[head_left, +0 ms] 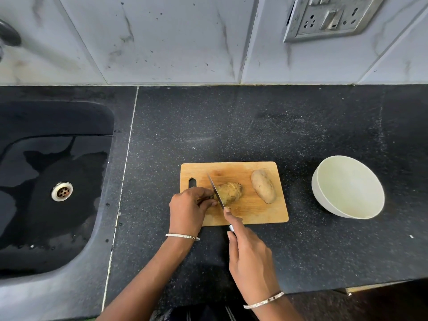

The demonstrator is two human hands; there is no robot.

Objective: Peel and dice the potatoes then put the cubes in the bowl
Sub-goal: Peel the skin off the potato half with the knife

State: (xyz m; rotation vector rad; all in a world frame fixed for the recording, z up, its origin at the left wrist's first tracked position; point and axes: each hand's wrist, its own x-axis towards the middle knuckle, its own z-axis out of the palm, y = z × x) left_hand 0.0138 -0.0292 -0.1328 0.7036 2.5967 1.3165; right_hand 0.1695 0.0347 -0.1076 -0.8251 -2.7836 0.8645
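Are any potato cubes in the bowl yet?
No, the white bowl shows only its bare inner surface, with nothing lying in it.

The right hand (pixel 249 256) hides most of the handle of the knife (pixel 216 193). Fingers of the left hand (pixel 187 209) cover the nine o'clock end of the potato (pixel 229 193) under the blade. The sink (pixel 34 117) runs off the frame at nine o'clock. A blurred tap (pixel 9 35) is cut off at ten o'clock, and the top edge clips the switch plate (pixel 328 17) at one o'clock.

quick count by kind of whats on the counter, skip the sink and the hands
potatoes: 2
cutting board: 1
knife: 1
bowl: 1
total: 5
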